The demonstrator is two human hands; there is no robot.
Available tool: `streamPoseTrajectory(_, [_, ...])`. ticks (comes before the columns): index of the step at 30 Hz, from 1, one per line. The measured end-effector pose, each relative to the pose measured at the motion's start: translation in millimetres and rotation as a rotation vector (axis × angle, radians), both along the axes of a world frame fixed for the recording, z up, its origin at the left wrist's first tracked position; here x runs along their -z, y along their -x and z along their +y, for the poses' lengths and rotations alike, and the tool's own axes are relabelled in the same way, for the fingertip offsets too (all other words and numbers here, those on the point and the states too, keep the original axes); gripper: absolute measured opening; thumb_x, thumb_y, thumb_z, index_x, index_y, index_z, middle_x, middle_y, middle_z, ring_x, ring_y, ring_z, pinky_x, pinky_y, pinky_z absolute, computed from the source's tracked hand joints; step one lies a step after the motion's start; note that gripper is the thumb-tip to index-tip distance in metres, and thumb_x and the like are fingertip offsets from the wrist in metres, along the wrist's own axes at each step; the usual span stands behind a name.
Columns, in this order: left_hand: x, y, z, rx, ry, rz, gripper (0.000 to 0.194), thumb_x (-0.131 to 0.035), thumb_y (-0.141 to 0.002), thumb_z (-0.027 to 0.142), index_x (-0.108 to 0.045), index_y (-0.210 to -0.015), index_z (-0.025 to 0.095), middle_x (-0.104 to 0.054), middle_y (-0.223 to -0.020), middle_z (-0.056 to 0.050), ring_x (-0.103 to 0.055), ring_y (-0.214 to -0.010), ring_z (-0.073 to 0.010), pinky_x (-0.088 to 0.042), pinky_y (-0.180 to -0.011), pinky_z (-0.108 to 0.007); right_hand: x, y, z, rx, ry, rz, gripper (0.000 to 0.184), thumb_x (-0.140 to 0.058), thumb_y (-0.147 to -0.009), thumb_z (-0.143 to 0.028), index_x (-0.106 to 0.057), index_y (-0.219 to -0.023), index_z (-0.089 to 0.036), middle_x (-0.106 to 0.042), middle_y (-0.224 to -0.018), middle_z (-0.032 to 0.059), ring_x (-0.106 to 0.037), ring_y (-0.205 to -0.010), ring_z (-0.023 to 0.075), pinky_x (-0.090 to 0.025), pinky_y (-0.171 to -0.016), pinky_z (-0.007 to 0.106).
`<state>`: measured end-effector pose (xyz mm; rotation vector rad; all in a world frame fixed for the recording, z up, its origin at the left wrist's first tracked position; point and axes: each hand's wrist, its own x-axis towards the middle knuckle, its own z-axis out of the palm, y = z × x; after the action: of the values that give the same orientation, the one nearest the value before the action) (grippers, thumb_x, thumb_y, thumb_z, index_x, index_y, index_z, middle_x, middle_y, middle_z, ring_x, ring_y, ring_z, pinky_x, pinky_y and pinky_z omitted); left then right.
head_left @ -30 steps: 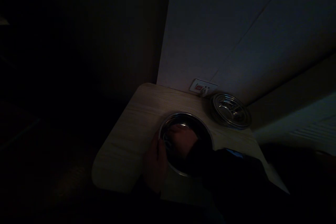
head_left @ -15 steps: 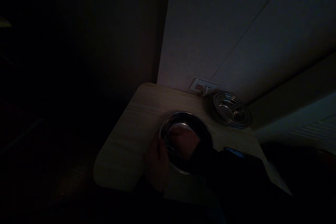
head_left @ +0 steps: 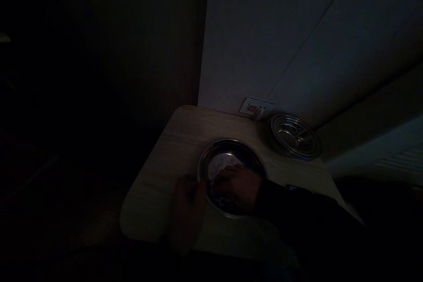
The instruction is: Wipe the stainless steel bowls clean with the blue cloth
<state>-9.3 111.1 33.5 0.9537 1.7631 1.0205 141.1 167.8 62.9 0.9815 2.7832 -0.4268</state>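
The scene is very dark. A round steel bowl (head_left: 231, 150) sits on a light wooden table (head_left: 172, 154). My left hand (head_left: 187, 202) rests against the bowl's left rim, its fingers curled on the edge. Inside the bowl is my right hand (head_left: 239, 185), fingers bent down on the bottom; whether anything is under them is too dim to tell. A dark sleeve (head_left: 297, 216) covers my right forearm.
A stack of steel plates (head_left: 294, 136) lies at the table's back right, near a white wall socket with a plug (head_left: 256, 109). A pale wall stands behind the table. Left of the table all is dark.
My right hand has slid toward the near side of the bowl, baring more of its bottom. My left hand has shifted slightly left and down along the rim.
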Motion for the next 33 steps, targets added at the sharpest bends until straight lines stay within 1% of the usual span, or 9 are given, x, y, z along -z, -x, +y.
streamPoseTrajectory(3, [-3.4,10,25,0.134,-0.008,-0.006,0.046,-0.05,-0.075,0.05,-0.053,-0.104,0.015,-0.068,-0.082,-0.008,-0.065,-0.07,-0.0211,-0.051,-0.061,-0.033,-2.1,-7,-1,-0.037,0.044,0.016,0.022,-0.055,-0.08,-0.021,-0.066,-0.098,-0.029,-0.064,-0.1,0.0026,-0.053,-0.094,0.0192,-0.036,-0.073,0.031])
streamPoseTrajectory(5, [-0.6,11,36,0.203,-0.073,-0.001,0.043,-0.048,-0.078,0.044,-0.054,-0.109,0.015,-0.068,-0.096,-0.01,-0.065,-0.083,-0.0217,-0.051,-0.071,-0.033,-3.7,-10,-2,-0.047,0.074,0.013,0.022,-0.054,-0.08,-0.021,-0.067,-0.097,-0.029,-0.064,-0.099,0.0023,-0.053,-0.093,0.0184,-0.036,-0.073,0.03])
streamPoseTrajectory(8, [7.9,5,37,0.207,-0.17,0.022,0.043,-0.044,-0.082,0.036,-0.053,-0.119,0.017,-0.059,-0.121,-0.008,-0.055,-0.11,-0.0199,-0.044,-0.092,-0.032,-5.2,-12,-6,-0.061,0.1,-0.028,0.022,-0.056,-0.079,-0.022,-0.067,-0.096,-0.029,-0.064,-0.098,0.0022,-0.054,-0.092,0.0183,-0.035,-0.072,0.03])
streamPoseTrajectory(10, [12.5,1,32,0.178,-0.204,0.024,0.044,-0.04,-0.084,0.036,-0.051,-0.122,0.017,-0.055,-0.127,-0.006,-0.05,-0.117,-0.018,-0.039,-0.098,-0.03,-5.3,-10,-10,-0.05,0.099,-0.056,0.022,-0.057,-0.077,-0.021,-0.067,-0.095,-0.029,-0.064,-0.098,0.002,-0.053,-0.092,0.0185,-0.035,-0.072,0.03])
streamPoseTrajectory(14, [14.3,-1,26,0.154,-0.195,0.031,0.043,-0.036,-0.086,0.035,-0.053,-0.121,0.016,-0.057,-0.125,-0.005,-0.052,-0.115,-0.0171,-0.039,-0.098,-0.029,-1.2,4,-10,0.053,0.021,-0.071,0.021,-0.053,-0.08,-0.022,-0.065,-0.097,-0.025,-0.064,-0.096,0.0041,-0.053,-0.09,0.0203,-0.035,-0.074,0.033])
streamPoseTrajectory(21, [15.0,-2,25,0.136,-0.221,0.098,0.043,-0.036,-0.086,0.033,-0.053,-0.122,0.016,-0.059,-0.122,-0.006,-0.053,-0.113,-0.0185,-0.042,-0.095,-0.03,7.7,28,10,0.296,-0.176,-0.035,0.023,-0.045,-0.082,-0.015,-0.062,-0.098,-0.017,-0.061,-0.103,0.0082,-0.05,-0.097,0.0233,-0.036,-0.08,0.037])
streamPoseTrajectory(27, [15.9,-6,21,0.088,-0.238,0.115,0.041,-0.036,-0.086,0.033,-0.056,-0.118,0.016,-0.061,-0.119,-0.008,-0.056,-0.11,-0.0191,-0.043,-0.093,-0.03,-0.6,14,-11,0.087,0.038,-0.076,0.02,-0.052,-0.078,-0.02,-0.064,-0.094,-0.02,-0.063,-0.097,0.006,-0.054,-0.089,0.0218,-0.039,-0.072,0.034])
streamPoseTrajectory(29, [15.9,-6,21,0.105,-0.241,0.112,0.041,-0.036,-0.086,0.032,-0.056,-0.118,0.015,-0.061,-0.119,-0.008,-0.056,-0.11,-0.0187,-0.043,-0.094,-0.029,-1.5,15,-9,0.116,0.013,-0.071,0.02,-0.05,-0.079,-0.019,-0.064,-0.094,-0.02,-0.063,-0.098,0.0055,-0.054,-0.09,0.0219,-0.038,-0.074,0.035])
streamPoseTrajectory(33, [17.2,-5,20,0.119,-0.259,0.1,0.042,-0.036,-0.087,0.032,-0.054,-0.121,0.015,-0.06,-0.12,-0.008,-0.055,-0.111,-0.0186,-0.043,-0.094,-0.03,2.2,24,3,0.294,-0.108,-0.048,0.026,-0.045,-0.079,-0.014,-0.062,-0.099,-0.019,-0.061,-0.105,0.0071,-0.05,-0.1,0.0235,-0.037,-0.081,0.036])
